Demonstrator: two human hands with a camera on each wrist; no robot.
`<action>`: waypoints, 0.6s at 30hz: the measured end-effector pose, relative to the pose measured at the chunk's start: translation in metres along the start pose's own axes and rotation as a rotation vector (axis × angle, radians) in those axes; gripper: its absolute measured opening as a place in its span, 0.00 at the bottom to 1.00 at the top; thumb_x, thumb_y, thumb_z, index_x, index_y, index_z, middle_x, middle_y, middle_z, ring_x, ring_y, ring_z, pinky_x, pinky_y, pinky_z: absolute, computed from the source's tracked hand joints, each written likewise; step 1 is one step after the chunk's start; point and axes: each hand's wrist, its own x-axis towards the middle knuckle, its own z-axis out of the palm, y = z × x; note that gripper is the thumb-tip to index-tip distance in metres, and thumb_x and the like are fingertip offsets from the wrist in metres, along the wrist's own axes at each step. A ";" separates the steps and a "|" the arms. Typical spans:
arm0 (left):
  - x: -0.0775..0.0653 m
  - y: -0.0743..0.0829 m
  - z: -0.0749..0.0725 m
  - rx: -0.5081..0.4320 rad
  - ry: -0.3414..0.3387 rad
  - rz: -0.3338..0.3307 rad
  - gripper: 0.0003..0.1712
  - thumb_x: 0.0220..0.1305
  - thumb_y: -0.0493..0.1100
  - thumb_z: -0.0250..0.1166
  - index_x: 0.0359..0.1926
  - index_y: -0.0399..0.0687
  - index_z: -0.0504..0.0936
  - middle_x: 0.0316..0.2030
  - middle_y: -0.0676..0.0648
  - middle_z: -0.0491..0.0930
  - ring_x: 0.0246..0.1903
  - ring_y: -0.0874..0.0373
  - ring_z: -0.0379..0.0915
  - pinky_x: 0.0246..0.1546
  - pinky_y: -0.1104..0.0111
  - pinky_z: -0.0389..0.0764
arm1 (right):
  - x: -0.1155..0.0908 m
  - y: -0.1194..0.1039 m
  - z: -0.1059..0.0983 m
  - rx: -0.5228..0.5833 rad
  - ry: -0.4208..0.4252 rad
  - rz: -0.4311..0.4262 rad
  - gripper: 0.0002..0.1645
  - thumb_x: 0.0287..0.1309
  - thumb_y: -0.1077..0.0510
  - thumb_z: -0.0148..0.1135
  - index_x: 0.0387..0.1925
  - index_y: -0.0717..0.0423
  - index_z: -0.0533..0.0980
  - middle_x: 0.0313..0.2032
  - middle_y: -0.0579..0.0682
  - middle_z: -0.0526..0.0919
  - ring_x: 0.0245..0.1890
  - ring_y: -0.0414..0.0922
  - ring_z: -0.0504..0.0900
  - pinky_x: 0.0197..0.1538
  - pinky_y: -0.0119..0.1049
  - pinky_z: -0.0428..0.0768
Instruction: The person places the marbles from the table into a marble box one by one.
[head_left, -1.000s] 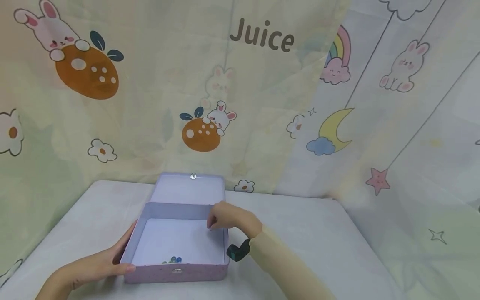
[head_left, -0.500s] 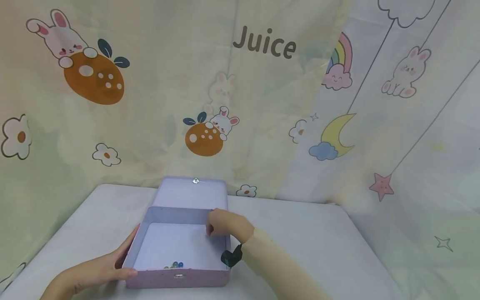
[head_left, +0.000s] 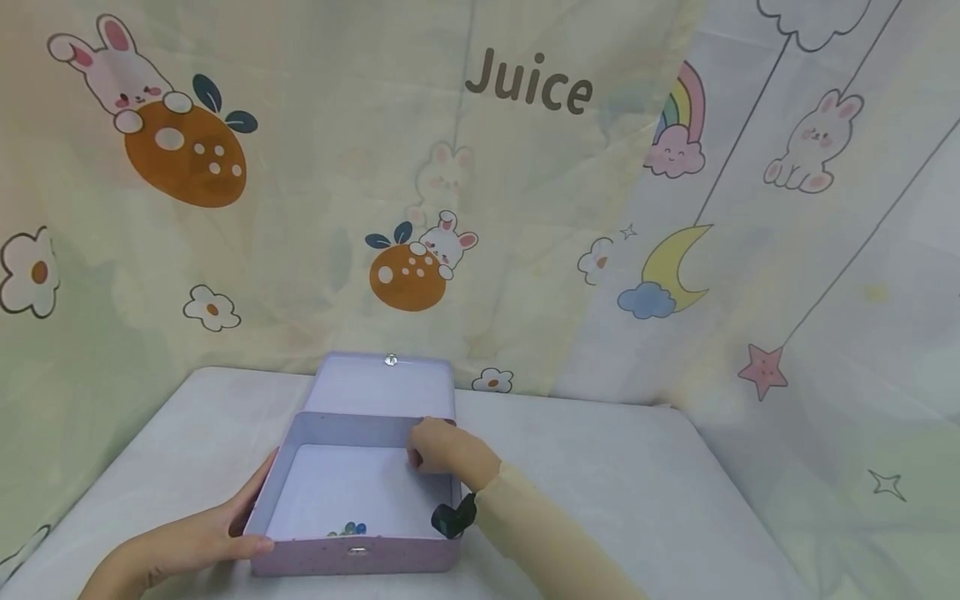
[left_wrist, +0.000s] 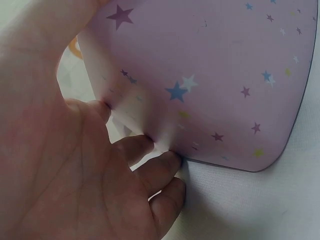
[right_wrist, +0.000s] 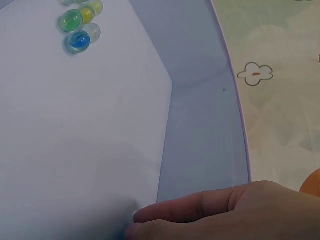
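A shallow lilac metal box (head_left: 356, 557) lies open on the table, its lid (head_left: 378, 387) folded back. My left hand (head_left: 195, 533) grips the box at its front left corner, thumb on the front. In the left wrist view, the fingers of my left hand (left_wrist: 85, 160) touch the star-printed side (left_wrist: 220, 60). Several glass marbles (head_left: 352, 528) rest inside near the front wall; a blue marble (right_wrist: 77, 41) and a green marble (right_wrist: 70, 20) are among them. Inside the back right corner, my right hand (head_left: 446, 450) has curled fingers pinching what looks like a bluish marble, mostly hidden.
A white cloth covers the table (head_left: 600, 483). Behind it hangs a printed curtain (head_left: 300, 208) with rabbits, flowers and the word Juice. A dark wrist device (head_left: 453, 517) sits at my right wrist, over the box's right wall. The box walls (right_wrist: 200, 135) are low.
My right hand has shifted slightly left, still low in the back right part of the box, and its wrist has swung left. The left hand keeps its hold; the whole view has moved a little.
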 end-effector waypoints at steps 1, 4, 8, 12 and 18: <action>0.000 0.000 0.000 -0.005 -0.002 0.001 0.58 0.61 0.42 0.61 0.73 0.64 0.24 0.64 0.86 0.29 0.58 0.95 0.33 0.47 0.96 0.45 | 0.000 0.000 0.000 0.004 0.000 0.003 0.05 0.54 0.59 0.67 0.27 0.44 0.83 0.25 0.39 0.81 0.25 0.35 0.72 0.33 0.25 0.74; 0.001 -0.002 -0.001 -0.005 -0.002 -0.001 0.58 0.61 0.42 0.61 0.74 0.62 0.24 0.65 0.85 0.28 0.58 0.95 0.32 0.47 0.96 0.45 | -0.001 -0.002 0.000 0.000 0.007 0.015 0.05 0.54 0.59 0.67 0.27 0.45 0.84 0.25 0.40 0.81 0.24 0.35 0.72 0.32 0.26 0.74; 0.003 -0.003 -0.003 0.002 -0.001 -0.012 0.58 0.61 0.43 0.61 0.74 0.62 0.24 0.63 0.87 0.28 0.57 0.96 0.31 0.47 0.96 0.44 | -0.001 -0.004 -0.001 -0.040 0.015 0.032 0.06 0.55 0.59 0.66 0.27 0.45 0.84 0.25 0.40 0.81 0.24 0.36 0.71 0.30 0.27 0.73; 0.002 -0.003 -0.004 -0.002 -0.005 -0.007 0.58 0.61 0.42 0.61 0.73 0.62 0.24 0.63 0.87 0.28 0.57 0.96 0.30 0.46 0.97 0.42 | 0.001 -0.004 0.002 -0.068 0.036 0.017 0.06 0.56 0.59 0.66 0.27 0.44 0.83 0.26 0.40 0.82 0.24 0.36 0.71 0.30 0.26 0.72; 0.002 -0.002 -0.003 -0.008 -0.020 -0.029 0.59 0.61 0.42 0.61 0.73 0.60 0.23 0.73 0.48 0.21 0.56 0.97 0.31 0.46 0.97 0.42 | -0.003 -0.002 0.002 0.045 0.066 -0.025 0.07 0.54 0.60 0.67 0.34 0.44 0.85 0.32 0.38 0.85 0.30 0.33 0.76 0.40 0.24 0.76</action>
